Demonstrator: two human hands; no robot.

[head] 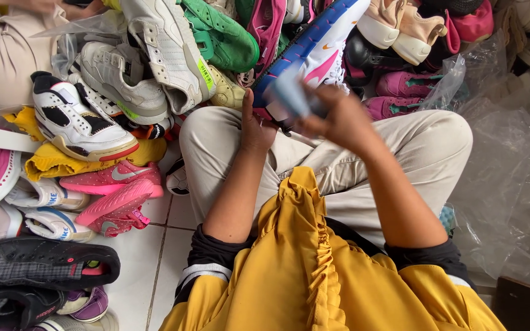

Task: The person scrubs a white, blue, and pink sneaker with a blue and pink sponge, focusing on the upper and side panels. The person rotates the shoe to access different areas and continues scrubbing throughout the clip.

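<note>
**Two hands on one sneaker, a heap of shoes all round**

The left hand [257, 125] is clasped around the near end of a white sneaker with a blue sole and pink markings [317, 52], thumb up against it, holding it over the lap. The right hand [338, 116] is blurred; it presses a pale blue cloth [292, 95] against the same shoe, fingers curled round the cloth (just how tightly I cannot tell). The sneaker tilts away from the person, toe pointing far and to the right, its heel down between the two hands.

Below the hands lie beige trousers [424, 147], knees spread, and nearer still a yellow ruffled garment [302, 263].

To the left, on the white tiled floor [154, 257], shoes are stacked loosely: a white, black and red high-top [81, 122], a pair of pink trainers [115, 193], a black shoe [38, 260] nearest the camera. Farther off are white sneakers [148, 61] and a green one [222, 34]. To the right, magenta trainers [400, 92] sit just beside crumpled clear plastic bags [510, 184].
</note>
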